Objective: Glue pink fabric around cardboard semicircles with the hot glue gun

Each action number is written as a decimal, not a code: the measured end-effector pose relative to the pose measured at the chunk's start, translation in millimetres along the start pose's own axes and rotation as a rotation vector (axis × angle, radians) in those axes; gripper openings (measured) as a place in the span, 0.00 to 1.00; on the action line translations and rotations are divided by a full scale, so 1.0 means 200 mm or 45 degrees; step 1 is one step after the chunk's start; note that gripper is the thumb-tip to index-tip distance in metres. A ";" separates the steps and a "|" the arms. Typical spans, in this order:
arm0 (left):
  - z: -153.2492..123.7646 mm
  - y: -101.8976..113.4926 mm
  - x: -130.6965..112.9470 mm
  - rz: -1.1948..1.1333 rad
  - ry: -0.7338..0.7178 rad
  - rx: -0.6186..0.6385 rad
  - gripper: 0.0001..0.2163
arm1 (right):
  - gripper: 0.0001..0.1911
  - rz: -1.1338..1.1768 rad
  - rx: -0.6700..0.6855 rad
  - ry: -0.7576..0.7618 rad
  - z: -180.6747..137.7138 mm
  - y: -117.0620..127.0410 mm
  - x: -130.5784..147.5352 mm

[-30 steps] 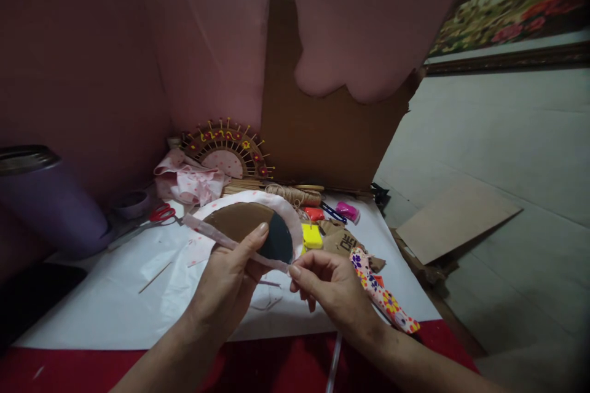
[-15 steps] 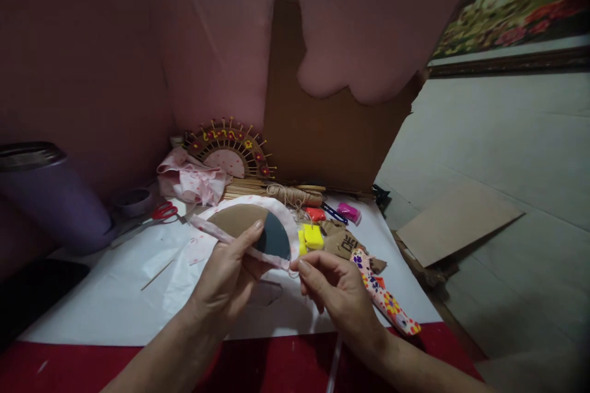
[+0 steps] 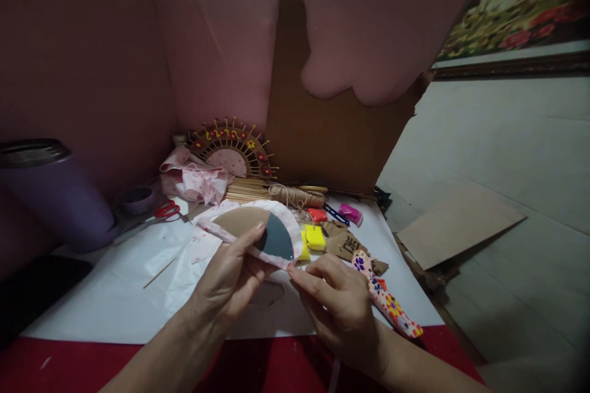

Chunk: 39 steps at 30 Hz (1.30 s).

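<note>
And there it went: the pink-dotted cloth border (image 3: 291,221), which had stood up as a strip along the straight edge, had dropped flatter against the cardboard half-disc (image 3: 239,221), so more of the card's face showed. To my eye, that left the straight side nearly wrapped, with the right-hand corner the fiddly spot.

My left hand (image 3: 230,276) had the half-disc clamped, thumb across its face, fingers behind, holding it tilted above the white sheet (image 3: 110,301). My right hand (image 3: 341,295) had curled in tighter, a fingertip right on that corner; whether it pinched the cloth or only pressed it, I couldn't make out.

Now the count! One half-disc in hand, one decorated semicircular fan (image 3: 235,147) standing behind, one crumpled pink cloth (image 3: 196,178) beside it. Two yellow packets (image 3: 316,237) lay just right of the half-disc, then one orange-red packet (image 3: 317,215) and one magenta packet (image 3: 350,215). One spool of twine (image 3: 297,196), one pair of red-handled scissors (image 3: 166,210), one roll of tape (image 3: 137,200), one purple tumbler (image 3: 59,202) over on the left. One loose stick (image 3: 159,273) lay on the sheet; the bundle of sticks (image 3: 246,190) at the back was too tightly packed to number. And one floral-patterned piece (image 3: 389,301) lay just beyond my right wrist.
</note>
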<state>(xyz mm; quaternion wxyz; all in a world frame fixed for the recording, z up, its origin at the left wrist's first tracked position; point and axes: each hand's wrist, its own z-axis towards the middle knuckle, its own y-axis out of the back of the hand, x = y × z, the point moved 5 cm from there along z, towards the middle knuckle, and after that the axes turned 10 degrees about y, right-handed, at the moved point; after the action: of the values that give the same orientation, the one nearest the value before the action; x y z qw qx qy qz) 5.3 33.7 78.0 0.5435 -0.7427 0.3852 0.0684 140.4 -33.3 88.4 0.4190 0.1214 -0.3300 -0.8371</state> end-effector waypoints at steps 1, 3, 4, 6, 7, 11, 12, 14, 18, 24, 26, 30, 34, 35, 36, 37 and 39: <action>0.00 0.00 0.00 0.005 0.005 0.004 0.10 | 0.15 -0.030 0.009 0.019 0.00 0.00 0.00; 0.00 0.00 0.00 0.008 0.005 0.003 0.11 | 0.15 -0.084 0.036 0.058 0.01 0.00 0.01; 0.00 0.00 0.00 0.009 0.005 0.003 0.11 | 0.15 -0.113 0.055 0.082 0.02 0.00 0.02; 0.00 0.00 0.00 0.011 -0.001 0.001 0.11 | 0.14 -0.163 0.099 0.120 0.03 0.00 0.03; -0.01 0.00 0.00 0.013 -0.002 0.004 0.11 | 0.14 -0.164 0.112 0.123 0.03 0.00 0.04; -0.02 -0.01 0.00 0.030 0.005 0.032 0.10 | 0.13 0.097 -0.006 0.008 0.04 0.06 0.05; -0.02 -0.02 0.00 0.045 0.004 0.051 0.09 | 0.09 0.184 -0.073 -0.078 0.03 0.08 0.04; -0.02 -0.03 0.00 0.080 -0.009 0.103 0.07 | 0.05 0.339 -0.188 -0.356 0.02 0.09 -0.01; -0.02 -0.04 0.00 0.135 -0.022 0.229 0.05 | 0.12 0.768 -0.206 -0.914 -0.02 0.01 -0.12; -0.04 -0.06 0.00 0.057 -0.089 0.214 0.06 | 0.17 1.326 -0.124 -1.131 -0.03 -0.12 -0.15; -0.05 -0.07 0.00 0.056 -0.092 0.248 0.07 | 0.19 1.447 -0.122 -1.110 -0.02 -0.12 -0.14; -0.06 -0.08 0.01 0.143 -0.043 0.347 0.07 | 0.18 1.640 -0.165 -1.129 -0.03 -0.13 -0.13; -0.07 -0.09 0.02 0.208 -0.051 0.416 0.07 | 0.23 1.727 -0.192 -1.209 -0.05 -0.15 -0.13; -0.07 -0.09 0.02 0.210 -0.056 0.422 0.07 | 0.24 1.722 -0.200 -1.214 -0.04 -0.15 -0.13; -0.07 -0.09 0.02 0.208 -0.062 0.424 0.07 | 0.24 1.713 -0.210 -1.209 -0.04 -0.15 -0.12; -0.07 -0.09 0.02 0.208 -0.068 0.423 0.07 | 0.23 1.701 -0.220 -1.198 -0.04 -0.14 -0.12; -0.06 -0.10 0.03 0.224 -0.062 0.411 0.06 | 0.23 1.670 -0.230 -1.160 -0.03 -0.13 -0.12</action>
<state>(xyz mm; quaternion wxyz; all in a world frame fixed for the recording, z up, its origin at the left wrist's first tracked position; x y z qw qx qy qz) 18.1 21.5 94.1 0.6567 -0.6074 0.4413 0.0708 141.0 -5.9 64.7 0.6576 -0.4852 -0.4036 -0.4113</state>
